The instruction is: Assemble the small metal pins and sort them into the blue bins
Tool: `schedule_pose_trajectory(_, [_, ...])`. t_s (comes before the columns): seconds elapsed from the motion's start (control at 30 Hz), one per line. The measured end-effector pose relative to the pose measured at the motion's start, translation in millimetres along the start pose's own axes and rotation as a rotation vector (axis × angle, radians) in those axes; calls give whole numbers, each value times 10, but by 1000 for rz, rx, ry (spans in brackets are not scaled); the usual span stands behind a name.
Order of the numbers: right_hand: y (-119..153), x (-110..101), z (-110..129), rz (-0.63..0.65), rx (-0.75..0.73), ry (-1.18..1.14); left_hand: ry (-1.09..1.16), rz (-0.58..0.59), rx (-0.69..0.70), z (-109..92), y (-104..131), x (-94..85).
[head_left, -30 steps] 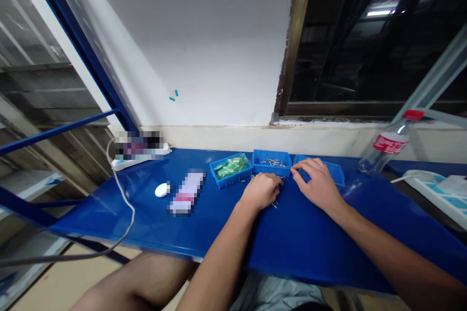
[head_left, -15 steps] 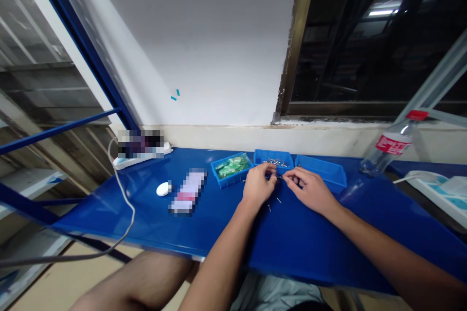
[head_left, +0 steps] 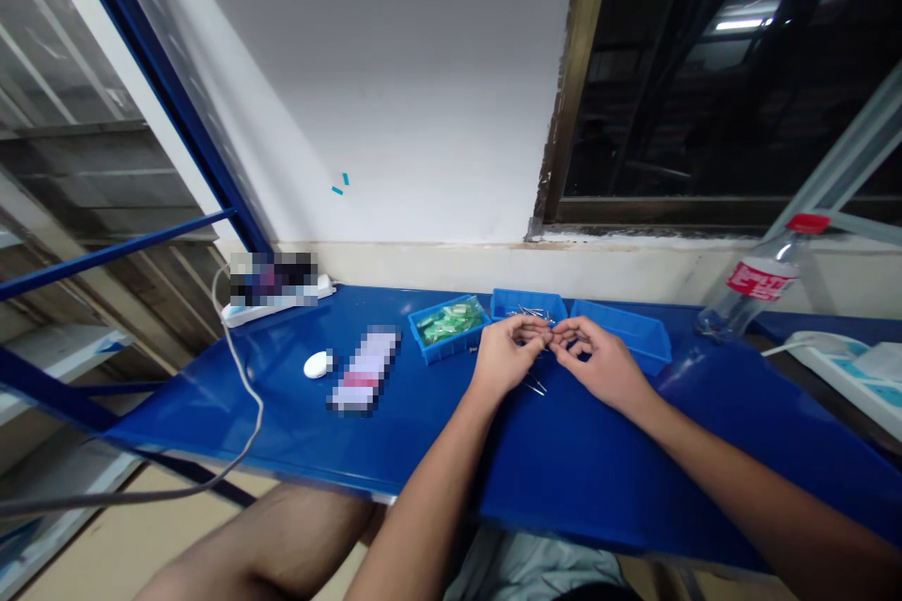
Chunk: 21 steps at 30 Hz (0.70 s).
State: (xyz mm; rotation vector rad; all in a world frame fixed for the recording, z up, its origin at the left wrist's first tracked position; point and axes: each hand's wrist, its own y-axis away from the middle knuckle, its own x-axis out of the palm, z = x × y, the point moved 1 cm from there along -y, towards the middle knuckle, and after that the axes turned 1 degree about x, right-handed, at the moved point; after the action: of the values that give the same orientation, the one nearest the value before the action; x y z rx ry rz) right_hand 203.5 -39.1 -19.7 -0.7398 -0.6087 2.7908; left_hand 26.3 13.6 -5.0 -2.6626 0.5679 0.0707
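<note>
My left hand (head_left: 508,357) and my right hand (head_left: 596,362) meet at the fingertips over the blue table, in front of the bins. Both are closed in a pinch, and what lies between the fingertips is too small to make out. Thin metal pins (head_left: 536,385) lie on the table just below the hands. Behind my left hand stands a blue bin (head_left: 499,300) of similar metal pieces. To its left, another blue bin (head_left: 451,354) holds small green packets (head_left: 447,321). A third blue bin (head_left: 652,352), behind my right hand, shows a bare inside.
On the blue table (head_left: 282,423) at left are a white round object (head_left: 317,364), a pixelated flat item (head_left: 366,371), a cable (head_left: 250,394) and a power strip (head_left: 282,299). A bottle (head_left: 754,286) with a red cap stands at right, near another power strip (head_left: 856,376).
My hands have come together, with the fingertips now touching. The loose pins on the table below them lie differently, closer together.
</note>
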Motion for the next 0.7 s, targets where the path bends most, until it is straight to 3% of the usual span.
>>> schedule_pose_trajectory(0.1, [-3,-6,11,-11,-22,-10,-137,-10,9,-31,21,-17])
schedule_pose_trajectory(0.2, [3,-33,28,-58,10,6,-229,72,-42,-48,54,-14])
schedule_pose_trajectory(0.3, [7,-59,28,-68,25,57,-173,131,-54,-25,71,10])
schedule_pose_trajectory(0.47, [-9,-35,-14,-7,-104,128,-66,101,-13,78,39,19])
schedule_pose_trajectory(0.7, [-17,6,-25,54,-62,19,-186,111,-12,71,39,-15])
